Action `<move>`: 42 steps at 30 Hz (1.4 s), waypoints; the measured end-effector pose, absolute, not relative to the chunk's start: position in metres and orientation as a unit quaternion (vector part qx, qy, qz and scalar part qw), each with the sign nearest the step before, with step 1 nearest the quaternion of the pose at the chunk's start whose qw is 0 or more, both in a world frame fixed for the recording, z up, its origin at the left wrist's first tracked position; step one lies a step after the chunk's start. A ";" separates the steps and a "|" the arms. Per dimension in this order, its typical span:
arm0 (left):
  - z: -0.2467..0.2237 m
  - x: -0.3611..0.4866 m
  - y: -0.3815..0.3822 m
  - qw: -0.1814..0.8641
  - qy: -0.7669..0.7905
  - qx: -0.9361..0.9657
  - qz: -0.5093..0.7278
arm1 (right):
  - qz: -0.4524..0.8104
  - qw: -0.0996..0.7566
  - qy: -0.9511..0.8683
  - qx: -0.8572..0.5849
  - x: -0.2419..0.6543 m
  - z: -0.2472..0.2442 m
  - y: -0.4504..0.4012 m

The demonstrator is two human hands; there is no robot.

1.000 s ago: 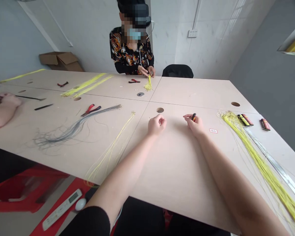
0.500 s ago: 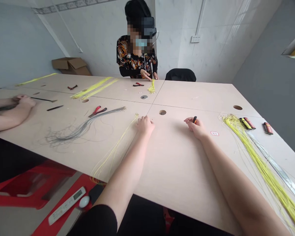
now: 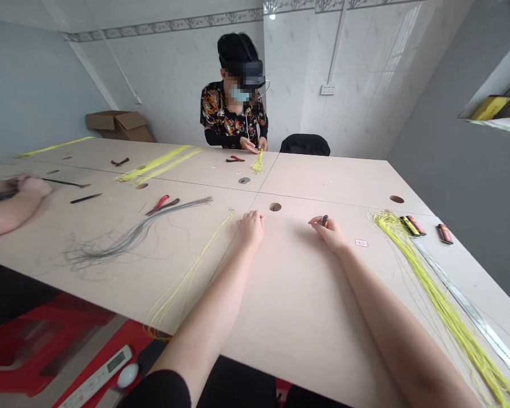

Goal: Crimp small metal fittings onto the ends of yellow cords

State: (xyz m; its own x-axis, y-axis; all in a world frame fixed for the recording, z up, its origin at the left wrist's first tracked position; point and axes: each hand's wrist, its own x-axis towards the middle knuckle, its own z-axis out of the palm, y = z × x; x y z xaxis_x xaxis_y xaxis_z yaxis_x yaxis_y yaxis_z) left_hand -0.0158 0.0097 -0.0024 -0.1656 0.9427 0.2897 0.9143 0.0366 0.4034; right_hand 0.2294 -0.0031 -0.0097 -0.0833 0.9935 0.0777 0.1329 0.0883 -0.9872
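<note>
My left hand [image 3: 251,228] rests on the table with its fingers curled together; whatever is in them, if anything, is hidden. Just left of it lies the tip of a thin strand of yellow wires [image 3: 204,252], running down to the table's front edge. My right hand [image 3: 329,233] is closed round a small tool with a black and orange handle [image 3: 325,221], most of it covered by the fingers. A small label with a red border [image 3: 361,242] lies to the right of that hand. Farther right is a thick bundle of yellow wires [image 3: 425,283].
Grey wires [image 3: 131,235] and red-handled pliers [image 3: 163,204] lie at left. A co-worker's arms [image 3: 21,204] rest at far left; another person [image 3: 233,113] opposite holds short yellow wires [image 3: 258,163]. Batteries [image 3: 413,225] stand by a silvery strip [image 3: 459,300]. A round hole [image 3: 275,207] pierces the table [image 3: 297,306].
The view has tilted up slightly, so the table and objects sit lower in the picture. Both my hands keep nearly the same places on the table. The person opposite has shifted a hand near the wires.
</note>
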 end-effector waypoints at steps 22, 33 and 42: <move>0.003 0.025 -0.002 0.129 0.460 0.830 0.289 | 0.365 0.401 -0.655 -0.526 0.222 -0.001 -0.010; -0.002 0.024 -0.002 0.131 0.427 0.846 0.291 | 0.327 0.373 -0.718 -0.488 0.216 0.000 -0.017; -0.006 0.026 -0.001 0.102 0.404 0.861 0.291 | 0.329 0.351 -0.741 -0.469 0.217 -0.003 -0.015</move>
State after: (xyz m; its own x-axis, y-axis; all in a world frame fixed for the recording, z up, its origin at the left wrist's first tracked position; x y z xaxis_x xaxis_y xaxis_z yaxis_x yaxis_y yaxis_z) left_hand 0.0257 -0.0013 -0.0061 0.5040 0.7555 0.4187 0.6363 -0.6525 0.4115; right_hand 0.2171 -0.0148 -0.0030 -0.3135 0.9259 0.2108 0.4651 0.3432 -0.8160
